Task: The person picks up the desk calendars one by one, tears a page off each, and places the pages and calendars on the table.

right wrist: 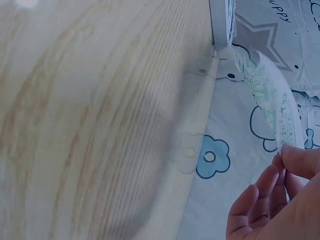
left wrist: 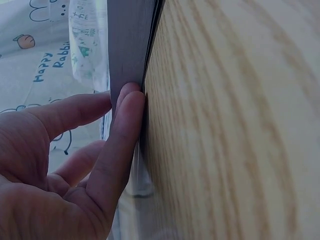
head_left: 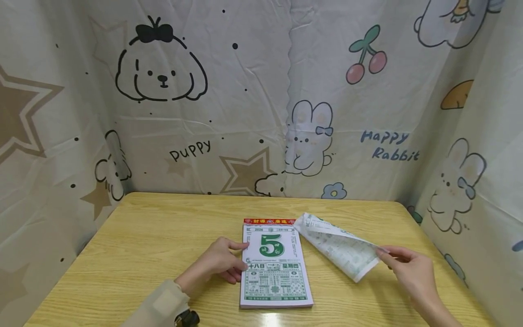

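Note:
A tear-off calendar (head_left: 274, 284) lies flat on the table, with a red strip along its top and a large green 5 on the top page. My left hand (head_left: 222, 263) holds its left edge, fingertips at the side of the thick pad (left wrist: 131, 45) and on the page's margin. To the right, my right hand (head_left: 412, 270) pinches the lower corner of a thin printed page (head_left: 341, 247) between thumb and fingers. That page is raised and curled over, its far end right at the calendar's top right corner. The right wrist view shows the thumb (right wrist: 300, 159) on the page.
The light wooden table (head_left: 175, 215) carries the calendar near its middle. Behind and at both sides hangs a pale curtain (head_left: 245, 113) printed with puppies, rabbits and stars. A dark watch (head_left: 187, 318) sits at the left sleeve's cuff.

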`<state>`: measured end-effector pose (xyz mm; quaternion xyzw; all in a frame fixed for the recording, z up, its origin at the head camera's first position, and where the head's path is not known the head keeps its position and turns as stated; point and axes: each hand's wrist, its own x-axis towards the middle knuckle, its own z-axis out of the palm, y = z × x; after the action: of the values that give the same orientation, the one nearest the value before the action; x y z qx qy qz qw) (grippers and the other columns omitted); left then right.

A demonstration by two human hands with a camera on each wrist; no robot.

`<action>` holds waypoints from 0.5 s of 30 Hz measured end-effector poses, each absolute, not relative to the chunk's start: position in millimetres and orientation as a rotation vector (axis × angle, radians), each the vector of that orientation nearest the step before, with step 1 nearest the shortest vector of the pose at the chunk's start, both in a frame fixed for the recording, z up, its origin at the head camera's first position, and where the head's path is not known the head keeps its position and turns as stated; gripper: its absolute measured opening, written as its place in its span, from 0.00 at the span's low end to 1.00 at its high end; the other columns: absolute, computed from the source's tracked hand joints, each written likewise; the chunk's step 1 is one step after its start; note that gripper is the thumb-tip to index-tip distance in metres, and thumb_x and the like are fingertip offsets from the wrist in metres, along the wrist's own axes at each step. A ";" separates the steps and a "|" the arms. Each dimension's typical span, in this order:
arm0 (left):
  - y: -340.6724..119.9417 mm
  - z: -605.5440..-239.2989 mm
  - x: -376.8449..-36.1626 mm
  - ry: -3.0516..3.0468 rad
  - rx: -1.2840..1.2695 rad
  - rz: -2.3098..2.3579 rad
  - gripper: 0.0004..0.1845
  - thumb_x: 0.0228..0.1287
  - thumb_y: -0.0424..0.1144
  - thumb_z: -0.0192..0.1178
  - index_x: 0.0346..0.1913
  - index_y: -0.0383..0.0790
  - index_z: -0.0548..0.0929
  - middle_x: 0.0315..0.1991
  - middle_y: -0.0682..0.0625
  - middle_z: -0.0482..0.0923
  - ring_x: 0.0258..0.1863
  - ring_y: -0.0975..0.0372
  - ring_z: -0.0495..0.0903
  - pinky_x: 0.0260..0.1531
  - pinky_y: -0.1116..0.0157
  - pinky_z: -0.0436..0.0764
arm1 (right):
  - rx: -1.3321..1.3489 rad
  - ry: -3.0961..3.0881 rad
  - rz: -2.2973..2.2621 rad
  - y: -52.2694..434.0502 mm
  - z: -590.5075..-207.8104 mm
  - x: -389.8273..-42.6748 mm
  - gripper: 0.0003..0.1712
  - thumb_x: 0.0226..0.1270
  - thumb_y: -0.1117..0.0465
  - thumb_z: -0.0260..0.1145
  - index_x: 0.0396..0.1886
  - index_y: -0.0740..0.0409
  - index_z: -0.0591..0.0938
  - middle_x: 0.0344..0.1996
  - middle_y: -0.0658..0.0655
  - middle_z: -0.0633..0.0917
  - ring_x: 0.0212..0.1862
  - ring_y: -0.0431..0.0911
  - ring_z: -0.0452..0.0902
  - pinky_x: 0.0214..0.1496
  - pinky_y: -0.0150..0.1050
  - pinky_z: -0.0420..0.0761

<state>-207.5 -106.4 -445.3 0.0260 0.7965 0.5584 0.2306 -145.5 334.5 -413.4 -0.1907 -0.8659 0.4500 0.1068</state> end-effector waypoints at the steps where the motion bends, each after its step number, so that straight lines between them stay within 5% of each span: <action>1: -106.8 -445.1 -207.5 2.194 0.071 1.534 0.35 0.59 0.26 0.76 0.71 0.36 0.79 0.27 0.41 0.88 0.20 0.55 0.87 0.22 0.58 0.91 | -0.569 -2.548 1.329 334.5 -412.9 -145.5 0.22 0.70 0.52 0.77 0.53 0.65 0.90 0.37 0.47 0.90 0.35 0.40 0.80 0.31 0.33 0.81; 15: -107.4 -445.3 -207.3 2.183 0.081 1.542 0.36 0.58 0.26 0.76 0.71 0.36 0.79 0.28 0.41 0.88 0.20 0.54 0.87 0.22 0.59 0.91 | -0.617 -2.522 1.297 339.7 -406.2 -144.5 0.27 0.70 0.49 0.76 0.55 0.66 0.88 0.36 0.47 0.89 0.34 0.40 0.80 0.30 0.33 0.82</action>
<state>-207.3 -107.4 -445.3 0.0295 0.7942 0.5609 0.2319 -144.5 339.7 -406.2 -0.2109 -0.8628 0.4437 0.1195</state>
